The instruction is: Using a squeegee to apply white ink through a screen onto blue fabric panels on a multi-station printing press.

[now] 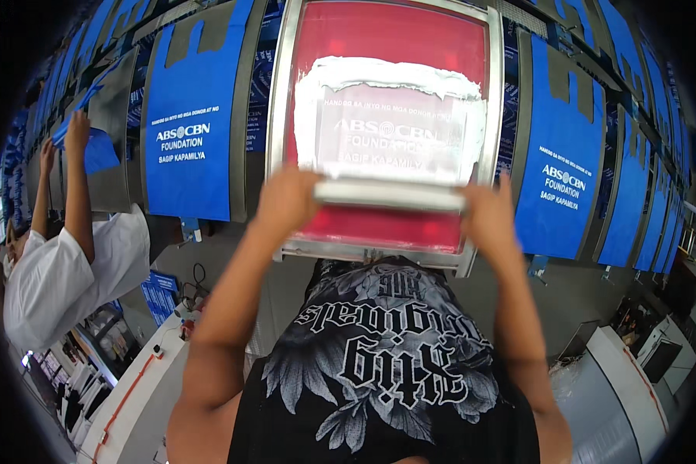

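In front of me lies a metal-framed printing screen (496,93) with red mesh (390,31). A squeegee (390,196) spans the mesh crosswise, in its lower half. My left hand (288,203) grips the squeegee's left end, and my right hand (490,220) its right end; both are slightly blurred. Thick white ink (387,75) forms a ridge above and smears down both sides of the mesh. Between them, pale lettering and a round emblem show through a thin white film. What lies under the screen is mostly hidden.
Blue bags (189,155) with white print lie flat on dark boards in a row to the left; more bags (561,166) continue to the right. At far left, a co-worker in a white shirt (77,271) handles a blue bag (100,152). Metal clamps (539,267) project below the boards.
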A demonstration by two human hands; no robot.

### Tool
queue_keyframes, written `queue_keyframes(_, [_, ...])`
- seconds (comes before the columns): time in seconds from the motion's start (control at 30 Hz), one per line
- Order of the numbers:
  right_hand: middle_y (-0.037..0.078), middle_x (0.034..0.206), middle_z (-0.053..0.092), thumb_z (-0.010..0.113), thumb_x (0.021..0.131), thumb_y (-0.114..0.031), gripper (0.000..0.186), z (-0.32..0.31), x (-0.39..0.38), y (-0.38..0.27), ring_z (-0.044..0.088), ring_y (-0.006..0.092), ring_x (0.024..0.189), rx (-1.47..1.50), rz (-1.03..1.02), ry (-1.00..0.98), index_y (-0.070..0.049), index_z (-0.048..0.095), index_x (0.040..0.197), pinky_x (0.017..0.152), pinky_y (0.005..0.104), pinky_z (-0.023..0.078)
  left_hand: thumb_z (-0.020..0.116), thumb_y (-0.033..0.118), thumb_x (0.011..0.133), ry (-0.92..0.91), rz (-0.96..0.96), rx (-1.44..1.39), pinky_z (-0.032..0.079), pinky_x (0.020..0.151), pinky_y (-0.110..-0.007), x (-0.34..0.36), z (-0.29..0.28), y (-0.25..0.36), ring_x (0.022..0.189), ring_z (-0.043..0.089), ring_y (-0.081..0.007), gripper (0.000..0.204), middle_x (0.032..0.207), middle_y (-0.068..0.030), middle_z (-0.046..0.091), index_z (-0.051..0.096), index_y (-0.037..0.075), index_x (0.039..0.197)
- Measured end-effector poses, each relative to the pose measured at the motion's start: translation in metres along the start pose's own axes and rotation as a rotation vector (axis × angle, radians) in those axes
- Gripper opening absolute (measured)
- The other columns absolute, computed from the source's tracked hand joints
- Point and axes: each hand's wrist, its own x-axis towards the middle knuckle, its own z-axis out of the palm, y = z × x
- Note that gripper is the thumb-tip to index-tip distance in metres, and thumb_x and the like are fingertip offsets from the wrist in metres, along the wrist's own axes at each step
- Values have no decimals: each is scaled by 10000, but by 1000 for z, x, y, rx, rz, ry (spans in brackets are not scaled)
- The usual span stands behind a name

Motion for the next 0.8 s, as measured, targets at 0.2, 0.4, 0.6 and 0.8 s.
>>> queue_keyframes(0.2, [124, 913, 662, 604, 598, 9, 461, 14, 47, 25, 596, 280, 931, -14, -28, 163, -103, 641, 1044, 1073, 529, 223, 746, 132, 615, 233, 125, -9, 497, 700, -422, 59, 7, -9, 742, 633, -310, 337, 771, -133, 657, 690, 122, 947])
queue_keyframes(0.4, [148, 915, 666, 622, 644, -104, 432, -45, 166, 67, 624, 327, 905, -25, 14, 29, -132, 649, 1074, 896, 482, 424, 782, 354, 628, 154, 52, 18, 510, 713, -400, 177, -58, -9, 790, 647, -305, 397, 831, -129, 675, 693, 132, 944])
queue_keyframes(0.6, [181, 929, 660, 604, 625, -81, 424, -90, 183, 57, 632, 345, 861, 87, -147, 26, -93, 656, 1046, 796, 388, 499, 778, 323, 666, 906, 141, 156, 443, 863, -406, 132, -79, -5, 993, 574, -336, 567, 1050, -157, 624, 593, 104, 1156])
queue_keyframes(0.8, [161, 821, 671, 655, 629, -80, 405, -75, 208, 69, 645, 287, 727, 143, -8, -95, -51, 651, 1034, 691, 345, 501, 574, 420, 864, -516, -210, -444, 473, 697, -412, -73, 52, 50, 749, 617, -314, 416, 828, -194, 644, 652, 22, 961])
